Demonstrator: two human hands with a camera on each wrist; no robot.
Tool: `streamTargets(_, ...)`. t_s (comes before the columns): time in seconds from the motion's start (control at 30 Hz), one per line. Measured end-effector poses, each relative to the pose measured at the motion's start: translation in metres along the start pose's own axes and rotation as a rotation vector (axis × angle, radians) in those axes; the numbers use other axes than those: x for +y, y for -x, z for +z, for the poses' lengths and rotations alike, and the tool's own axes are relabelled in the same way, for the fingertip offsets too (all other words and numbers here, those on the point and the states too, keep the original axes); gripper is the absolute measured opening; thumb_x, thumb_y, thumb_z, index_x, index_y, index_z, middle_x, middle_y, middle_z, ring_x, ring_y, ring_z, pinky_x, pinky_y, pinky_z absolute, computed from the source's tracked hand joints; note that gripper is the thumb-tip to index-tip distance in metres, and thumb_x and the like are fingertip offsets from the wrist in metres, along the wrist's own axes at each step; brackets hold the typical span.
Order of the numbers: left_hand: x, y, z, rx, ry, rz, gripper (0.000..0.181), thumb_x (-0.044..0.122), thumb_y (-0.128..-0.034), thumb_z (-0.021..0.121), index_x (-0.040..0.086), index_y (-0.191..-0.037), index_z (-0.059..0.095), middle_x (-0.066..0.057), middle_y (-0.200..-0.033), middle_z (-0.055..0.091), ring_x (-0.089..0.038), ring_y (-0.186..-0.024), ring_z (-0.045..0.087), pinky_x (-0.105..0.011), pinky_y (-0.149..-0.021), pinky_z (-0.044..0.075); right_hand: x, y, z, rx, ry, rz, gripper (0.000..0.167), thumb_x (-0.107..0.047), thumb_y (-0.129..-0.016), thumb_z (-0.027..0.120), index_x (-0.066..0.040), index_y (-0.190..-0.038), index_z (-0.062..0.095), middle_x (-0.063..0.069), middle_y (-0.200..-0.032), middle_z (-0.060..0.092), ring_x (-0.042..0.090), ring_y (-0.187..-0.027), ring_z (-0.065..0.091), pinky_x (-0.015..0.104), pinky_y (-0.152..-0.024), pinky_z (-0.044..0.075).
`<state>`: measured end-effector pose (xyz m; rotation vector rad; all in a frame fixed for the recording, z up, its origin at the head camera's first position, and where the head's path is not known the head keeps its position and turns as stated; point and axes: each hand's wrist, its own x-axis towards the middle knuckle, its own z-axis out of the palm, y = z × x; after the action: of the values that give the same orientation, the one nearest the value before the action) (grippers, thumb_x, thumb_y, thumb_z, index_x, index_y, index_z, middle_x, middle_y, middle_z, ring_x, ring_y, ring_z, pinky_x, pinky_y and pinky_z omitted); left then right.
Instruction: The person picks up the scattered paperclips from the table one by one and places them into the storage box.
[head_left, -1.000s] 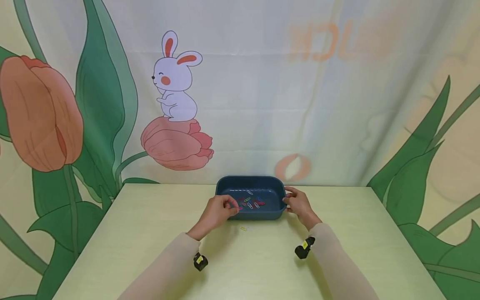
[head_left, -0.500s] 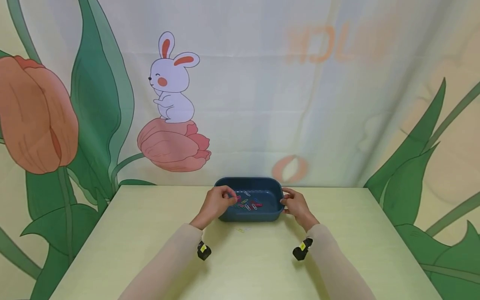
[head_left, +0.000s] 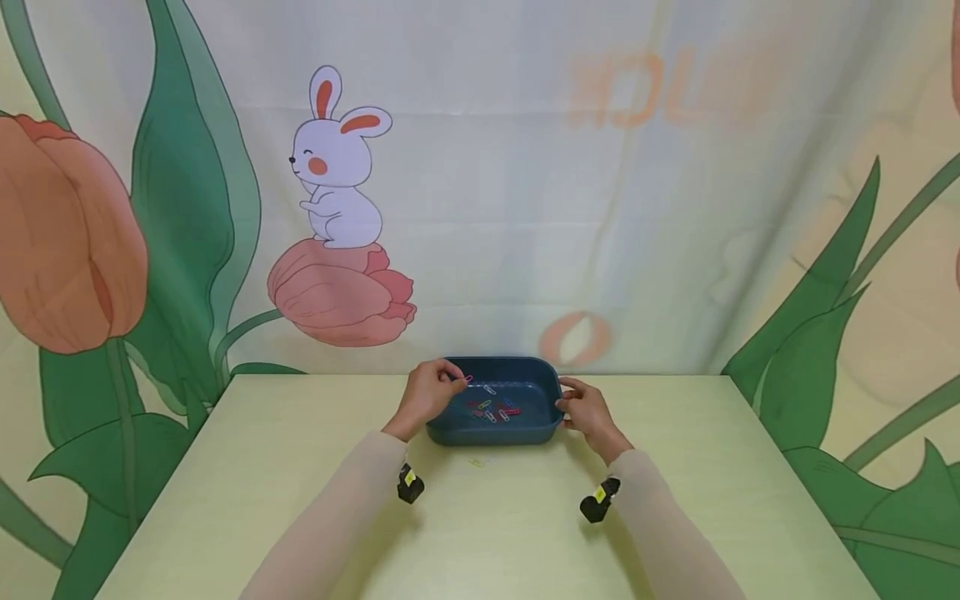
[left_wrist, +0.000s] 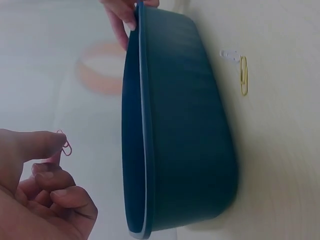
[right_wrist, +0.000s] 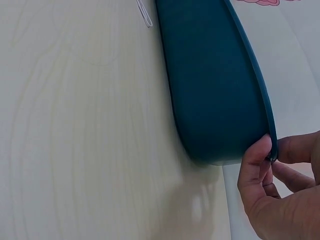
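Between thumb and fingertip my left hand (head_left: 426, 395) pinches a pink paper clip (left_wrist: 67, 146), held up above the left part of a dark blue plastic bin (head_left: 491, 436). The hand's other fingers are curled in the left wrist view. At the bin's right end my right hand (head_left: 589, 415) grips the rim, the thumb and fingers on either side of it. Several coloured paper clips (head_left: 504, 415) lie scattered on the bin floor. In the left wrist view the bin's wall hides them.
On the table (head_left: 525, 525) in front of the bin lie a yellow paper clip (left_wrist: 244, 76) and a pale white clip (left_wrist: 230, 55). Behind the table's back edge hangs a curtain (head_left: 480, 208) printed with a rabbit and tulips.
My left hand has lifted the pink paper clip from low inside the bin, up and away toward the back. My right hand keeps its grip on the rim. The head view has shifted slightly.
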<state>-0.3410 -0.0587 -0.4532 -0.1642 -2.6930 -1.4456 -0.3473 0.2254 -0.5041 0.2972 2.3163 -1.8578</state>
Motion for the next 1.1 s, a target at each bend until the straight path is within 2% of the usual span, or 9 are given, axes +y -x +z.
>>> streamTargets(0.17, -0.005, -0.006, -0.001, -0.005, 0.023, -0.014, 0.009, 0.018, -0.0887, 0.07, 0.008, -0.089, 0.07, 0.002, -0.061, 0.049, -0.014, -0.052, 0.042, -0.027, -0.051, 0.035, -0.001, 0.001, 0.002, 0.013, 0.003, -0.01, 0.049, -0.001, -0.095, 0.055, -0.013, -0.143, 0.049, 0.005, -0.1, 0.049, 0.015, -0.074, 0.052, 0.036, -0.066, 0.054)
streamTargets(0.47, -0.005, -0.014, 0.003, -0.002, 0.055, -0.097, 0.01, 0.017, -0.0891, 0.07, 0.007, -0.092, 0.07, 0.001, -0.064, 0.049, -0.015, -0.056, 0.042, -0.026, -0.052, 0.034, -0.001, 0.003, 0.003, 0.004, -0.001, -0.003, 0.05, -0.002, -0.095, 0.055, -0.014, -0.143, 0.049, 0.004, -0.101, 0.049, 0.016, -0.075, 0.052, 0.036, -0.066, 0.054)
streamTargets(0.67, -0.01, -0.019, 0.009, -0.012, 0.065, -0.141, 0.011, 0.017, -0.0891, 0.07, 0.007, -0.093, 0.07, 0.002, -0.064, 0.049, -0.015, -0.057, 0.043, -0.026, -0.052, 0.035, -0.003, 0.005, 0.002, 0.003, 0.0, 0.001, 0.049, -0.001, -0.096, 0.054, -0.013, -0.144, 0.048, 0.005, -0.101, 0.049, 0.016, -0.075, 0.052, 0.036, -0.065, 0.054)
streamTargets(1.1, -0.017, -0.028, 0.019, 0.005, 0.101, -0.19, 0.009, 0.016, -0.0888, 0.071, 0.007, -0.091, 0.07, -0.003, -0.075, 0.061, -0.017, -0.065, 0.049, -0.026, -0.055, 0.037, -0.003, 0.003, 0.003, 0.015, -0.002, 0.009, 0.049, -0.002, -0.095, 0.055, -0.013, -0.143, 0.05, 0.005, -0.101, 0.049, 0.015, -0.074, 0.052, 0.035, -0.064, 0.054)
